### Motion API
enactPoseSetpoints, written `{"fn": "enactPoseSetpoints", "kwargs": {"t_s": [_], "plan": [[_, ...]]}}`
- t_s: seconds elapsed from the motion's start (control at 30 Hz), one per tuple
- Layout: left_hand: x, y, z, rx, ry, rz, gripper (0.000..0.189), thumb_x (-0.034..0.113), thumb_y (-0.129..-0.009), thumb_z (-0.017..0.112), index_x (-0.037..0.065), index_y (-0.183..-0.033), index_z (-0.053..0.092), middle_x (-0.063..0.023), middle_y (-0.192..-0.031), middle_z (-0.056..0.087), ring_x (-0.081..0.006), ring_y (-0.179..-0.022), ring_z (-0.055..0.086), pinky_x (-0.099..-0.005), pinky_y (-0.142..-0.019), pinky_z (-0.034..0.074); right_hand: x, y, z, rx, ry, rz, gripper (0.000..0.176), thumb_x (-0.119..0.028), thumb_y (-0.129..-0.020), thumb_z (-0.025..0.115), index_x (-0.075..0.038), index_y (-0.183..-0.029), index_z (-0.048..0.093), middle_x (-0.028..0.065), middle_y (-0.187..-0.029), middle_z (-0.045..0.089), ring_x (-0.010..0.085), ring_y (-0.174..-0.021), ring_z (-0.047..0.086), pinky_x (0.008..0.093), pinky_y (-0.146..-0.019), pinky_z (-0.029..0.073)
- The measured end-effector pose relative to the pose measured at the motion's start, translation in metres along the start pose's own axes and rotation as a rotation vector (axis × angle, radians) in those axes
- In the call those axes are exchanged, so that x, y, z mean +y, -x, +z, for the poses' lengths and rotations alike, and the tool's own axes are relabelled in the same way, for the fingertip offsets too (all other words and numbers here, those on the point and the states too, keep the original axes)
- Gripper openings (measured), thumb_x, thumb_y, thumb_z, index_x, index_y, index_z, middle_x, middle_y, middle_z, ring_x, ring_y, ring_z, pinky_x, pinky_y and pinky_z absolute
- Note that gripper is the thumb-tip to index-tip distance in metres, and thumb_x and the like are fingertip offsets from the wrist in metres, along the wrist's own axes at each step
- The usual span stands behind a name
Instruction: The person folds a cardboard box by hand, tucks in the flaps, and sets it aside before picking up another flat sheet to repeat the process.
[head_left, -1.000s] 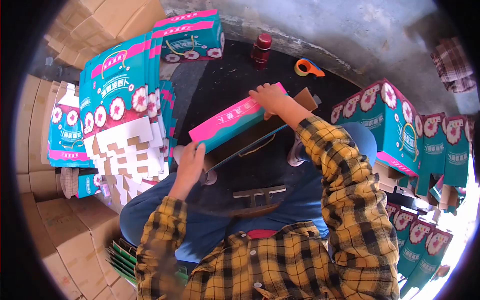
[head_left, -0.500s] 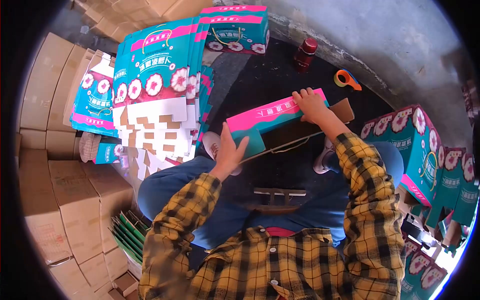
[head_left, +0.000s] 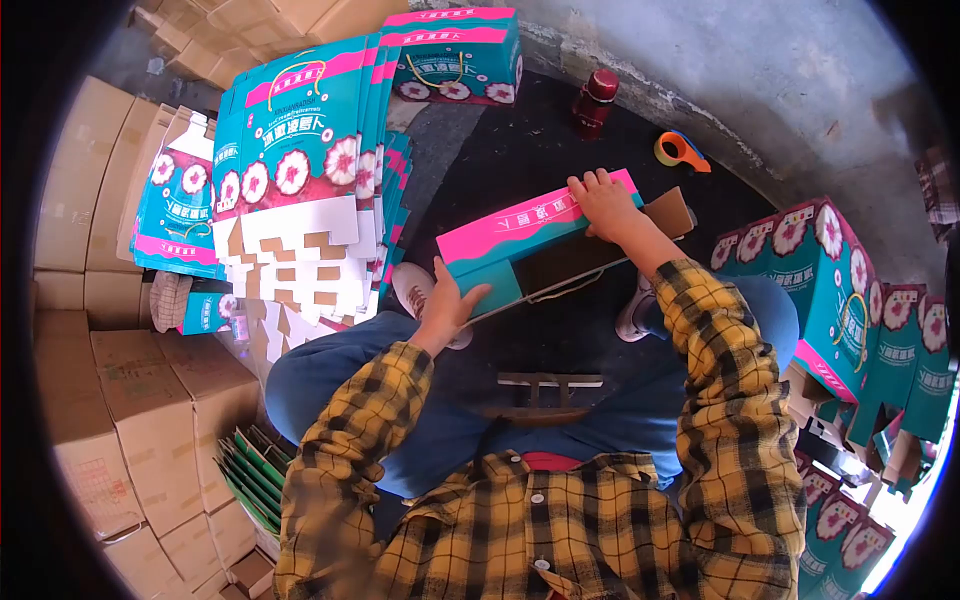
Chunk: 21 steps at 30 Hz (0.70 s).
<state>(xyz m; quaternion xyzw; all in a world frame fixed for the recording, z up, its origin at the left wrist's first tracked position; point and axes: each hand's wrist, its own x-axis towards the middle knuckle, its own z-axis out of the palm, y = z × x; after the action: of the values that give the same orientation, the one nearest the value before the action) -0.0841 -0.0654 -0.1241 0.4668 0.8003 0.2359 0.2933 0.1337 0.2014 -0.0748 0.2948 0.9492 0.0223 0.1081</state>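
Between my knees, a pink and teal carton box (head_left: 530, 219) lies on its side with its open end facing me. My left hand (head_left: 447, 305) grips its left end, the thumb over a teal flap (head_left: 489, 290). At the right, my right hand (head_left: 606, 205) is wrapped over the pink panel, with fingers curled round the far edge. A bare brown flap (head_left: 670, 214) sticks out beyond the right end. The cord handle (head_left: 566, 288) hangs along the near edge. The inside is dark and its contents cannot be made out.
Flat printed cartons (head_left: 290, 150) are stacked at the left, near an assembled box (head_left: 455, 60). A red bottle (head_left: 594, 103) and orange tape dispenser (head_left: 682, 151) sit by the wall. Finished boxes (head_left: 815, 280) stand at the right, brown cartons (head_left: 150, 400) at the left.
My left hand has closed in on the box's left end, its thumb now lower on the teal flap. My right hand keeps its hold. The whole view has shifted slightly.
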Motion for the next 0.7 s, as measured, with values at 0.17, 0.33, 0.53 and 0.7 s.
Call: {"fn": "enactPoseSetpoints", "kwargs": {"t_s": [0.17, 0.33, 0.53, 0.7], "plan": [[-0.001, -0.002, -0.001, 0.011, 0.007, -0.008, 0.115, 0.048, -0.087, 0.076, -0.02, -0.15, 0.007, -0.0347, -0.122, 0.062, -0.0435, -0.113, 0.064, -0.041, -0.095, 0.051, -0.003, 0.0, -0.001, -0.005, 0.006, 0.006, 0.098, -0.027, -0.059, 0.096, -0.01, -0.141, 0.045, 0.0129, -0.129, 0.056, 0.0346, -0.127, 0.051, 0.0471, -0.095, 0.051], [-0.012, -0.004, 0.009, 0.085, -0.07, 0.097, 0.116, 0.049, -0.086, 0.076, -0.02, -0.149, 0.007, -0.0353, -0.119, 0.063, -0.0459, -0.11, 0.065, -0.0438, -0.091, 0.053, 0.004, 0.004, 0.001, 0.076, 0.005, -0.041, 0.092, -0.029, -0.06, 0.095, -0.01, -0.137, 0.048, 0.0132, -0.13, 0.056, 0.0354, -0.129, 0.051, 0.0474, -0.097, 0.052], [-0.013, -0.002, 0.008, 0.085, -0.002, 0.113, 0.115, 0.049, -0.086, 0.077, -0.02, -0.148, 0.01, -0.0367, -0.115, 0.064, -0.0471, -0.107, 0.066, -0.0451, -0.088, 0.054, 0.062, 0.028, -0.083, -0.1, -0.1, 0.298, 0.053, -0.049, -0.083, 0.074, -0.005, -0.113, 0.067, 0.0166, -0.119, 0.067, 0.0348, -0.112, 0.066, 0.0451, -0.088, 0.057], [-0.003, -0.002, 0.002, 0.044, -0.018, 0.065, 0.113, 0.049, -0.087, 0.076, -0.019, -0.148, 0.011, -0.0357, -0.113, 0.065, -0.0462, -0.105, 0.067, -0.0448, -0.088, 0.054, 0.089, 0.062, -0.105, -0.382, -0.413, 0.302, 0.074, -0.07, -0.091, 0.054, -0.002, -0.113, 0.07, 0.0196, -0.115, 0.071, 0.0358, -0.109, 0.067, 0.0461, -0.09, 0.055]]}}
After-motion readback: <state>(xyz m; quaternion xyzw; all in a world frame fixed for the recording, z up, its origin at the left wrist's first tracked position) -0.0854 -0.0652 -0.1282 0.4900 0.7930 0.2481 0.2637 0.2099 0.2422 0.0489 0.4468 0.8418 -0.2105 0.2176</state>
